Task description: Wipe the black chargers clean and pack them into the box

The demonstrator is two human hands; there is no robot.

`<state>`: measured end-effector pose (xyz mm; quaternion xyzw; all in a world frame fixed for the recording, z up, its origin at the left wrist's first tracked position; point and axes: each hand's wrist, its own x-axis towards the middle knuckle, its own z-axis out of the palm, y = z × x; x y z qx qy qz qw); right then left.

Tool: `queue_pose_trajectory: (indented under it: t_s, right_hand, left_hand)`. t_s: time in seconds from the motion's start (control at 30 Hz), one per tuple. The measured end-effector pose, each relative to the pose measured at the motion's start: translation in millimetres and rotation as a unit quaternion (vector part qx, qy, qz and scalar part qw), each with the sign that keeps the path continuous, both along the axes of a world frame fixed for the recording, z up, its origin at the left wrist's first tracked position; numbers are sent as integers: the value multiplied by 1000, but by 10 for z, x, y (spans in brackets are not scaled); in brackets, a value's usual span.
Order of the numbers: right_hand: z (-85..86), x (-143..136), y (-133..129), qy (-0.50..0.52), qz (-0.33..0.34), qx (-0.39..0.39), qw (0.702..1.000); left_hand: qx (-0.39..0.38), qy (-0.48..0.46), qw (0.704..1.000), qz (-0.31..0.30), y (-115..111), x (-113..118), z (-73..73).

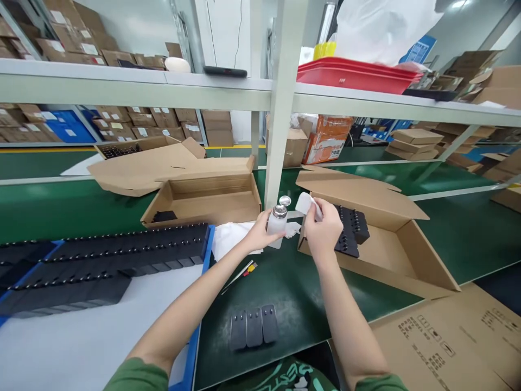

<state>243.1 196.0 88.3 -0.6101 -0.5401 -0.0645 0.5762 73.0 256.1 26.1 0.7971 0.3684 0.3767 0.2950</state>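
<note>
My left hand (264, 232) is wrapped round a small whitish bottle (277, 221) with a metal top, its round lid (285, 201) flipped up. Just to the right, my right hand (323, 228) pinches a folded white cloth (306, 205). Below the bottle, white wipes (234, 239) lie on the green mat. Three dark rectangular pieces (254, 327), each with small shiny studs at the top, rest side by side on the mat near my body. A few thin tools with yellow and red ends (249, 269) lie between them and the wipes.
On the left, a blue-rimmed tray (154, 309) holds rows of black pieces (134, 250). An open carton (211, 198) stands behind it. Another open carton (391, 244) at right holds several black pieces (348, 231). A shelf post (280, 108) rises ahead; a red tray (354, 75) sits above.
</note>
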Motion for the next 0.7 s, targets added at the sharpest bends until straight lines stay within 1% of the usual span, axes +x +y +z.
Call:
queue_pose_trajectory:
  t_s: [0.03,0.1,0.17,0.23,0.3,0.37,0.43,0.5,0.63,0.7]
  right_hand:
    - [0,-13,-19,6,12,-8,1000]
    - [-11,-98,-45,15,61,-33,997]
    - [-34,-209,-51,33,116,-58,991]
    - [-64,-275,-35,68,148,-75,984]
    - [-90,-264,3,118,163,-88,976]
    - [-111,-187,60,180,181,-102,962]
    - [-127,-80,129,250,207,-116,939]
    - [-148,21,199,322,237,-130,908]
    - [-213,136,312,453,288,-157,829]
    - [-248,142,351,502,308,-167,791]
  left_hand:
    - [5,3,1000,-9,2,-10,-5]
    - [18,10,1000,-14,13,-2,-11]
    - [38,20,999,-9,4,39,-18]
    - [60,34,998,-1,-34,95,-20]
    - [79,61,995,15,-82,141,3]
    - [94,102,990,36,-116,161,75]
    - [106,154,981,53,-124,155,214]
    - [117,212,969,56,-112,134,410]
    - [138,323,936,37,-60,88,845]
    - [143,371,917,25,-31,75,1032]
